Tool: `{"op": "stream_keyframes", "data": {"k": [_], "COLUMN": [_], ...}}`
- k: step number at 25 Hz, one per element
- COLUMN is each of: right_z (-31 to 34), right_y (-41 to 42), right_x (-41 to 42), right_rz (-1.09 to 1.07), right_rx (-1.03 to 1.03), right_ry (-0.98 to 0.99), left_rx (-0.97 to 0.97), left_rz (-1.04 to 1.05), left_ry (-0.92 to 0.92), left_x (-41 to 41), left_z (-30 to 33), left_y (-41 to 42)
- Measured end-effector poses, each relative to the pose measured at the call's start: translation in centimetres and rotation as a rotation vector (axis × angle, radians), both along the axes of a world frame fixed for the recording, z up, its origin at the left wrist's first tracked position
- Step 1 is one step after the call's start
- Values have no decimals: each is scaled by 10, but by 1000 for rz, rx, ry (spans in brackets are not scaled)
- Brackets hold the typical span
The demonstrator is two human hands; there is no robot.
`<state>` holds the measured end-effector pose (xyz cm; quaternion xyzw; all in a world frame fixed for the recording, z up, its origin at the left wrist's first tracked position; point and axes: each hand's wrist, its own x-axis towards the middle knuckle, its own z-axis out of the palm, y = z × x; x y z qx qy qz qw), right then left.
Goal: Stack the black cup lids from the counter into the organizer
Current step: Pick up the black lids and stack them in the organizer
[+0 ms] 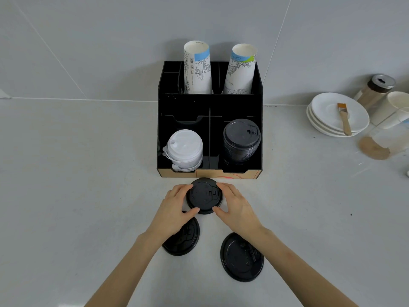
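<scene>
A black cup lid (204,196) sits just in front of the black organizer (209,103). My left hand (176,207) grips its left rim and my right hand (234,206) grips its right rim. Two more black lids lie on the counter closer to me: one (184,242) partly under my left wrist, one (240,258) beside my right forearm. Inside the organizer's front right compartment stands a stack of black lids (241,140). A stack of white lids (184,149) fills the front left compartment.
Two stacks of paper cups (197,69) (240,69) stand in the organizer's back slots. At right are stacked white saucers (332,120) with a brush (344,118), a shaker jar (376,89), a white cup (396,107) and a clear cup (385,140).
</scene>
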<state>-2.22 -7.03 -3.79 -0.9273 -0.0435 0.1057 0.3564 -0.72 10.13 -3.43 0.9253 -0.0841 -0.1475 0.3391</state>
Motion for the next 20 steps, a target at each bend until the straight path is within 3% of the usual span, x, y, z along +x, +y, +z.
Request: {"op": "stream_keyframes", "data": {"k": [20], "right_z": [52], "right_y": [-40], "right_x": [-2], "right_rz": [-105], "right_rx": [186], "right_ry": [-224], "left_rx": [-194], "left_rz": [-29], "left_ry": [-190], "left_x": [8], "left_z": [54], "left_y": [-34]}}
